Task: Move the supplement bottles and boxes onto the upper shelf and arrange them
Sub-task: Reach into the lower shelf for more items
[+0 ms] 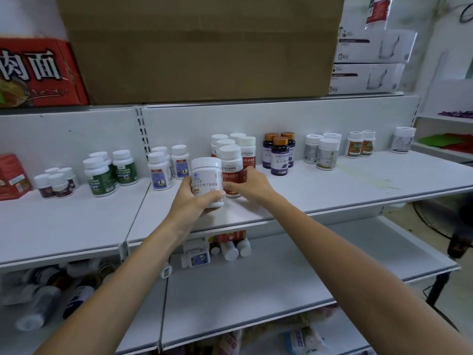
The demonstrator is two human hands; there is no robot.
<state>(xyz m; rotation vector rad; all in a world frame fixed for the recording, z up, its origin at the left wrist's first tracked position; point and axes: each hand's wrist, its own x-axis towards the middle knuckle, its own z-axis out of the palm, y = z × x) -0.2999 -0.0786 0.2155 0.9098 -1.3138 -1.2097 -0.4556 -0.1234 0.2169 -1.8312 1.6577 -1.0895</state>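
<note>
My left hand [195, 198] grips a white bottle with a silver label [206, 179], held just above the upper shelf [332, 185]. My right hand [247, 184] is wrapped around a white-capped bottle with a red label [231, 166] standing at the front of a group of like bottles [236, 144]. Along the same shelf stand green-label bottles [110, 170], blue-label bottles [163, 167], small dark-red bottles [57, 181], purple bottles with gold caps [279, 153] and more white bottles [322, 151]. Loose bottles [231, 248] lie on the lower shelf [256, 290].
A large cardboard box [202, 47] and a red noodle carton [38, 73] sit on the top shelf, with white glassware boxes [371, 62] to the right. A red box [11, 175] stands at the far left. A floor fan [445, 219] stands beyond the shelf's right end.
</note>
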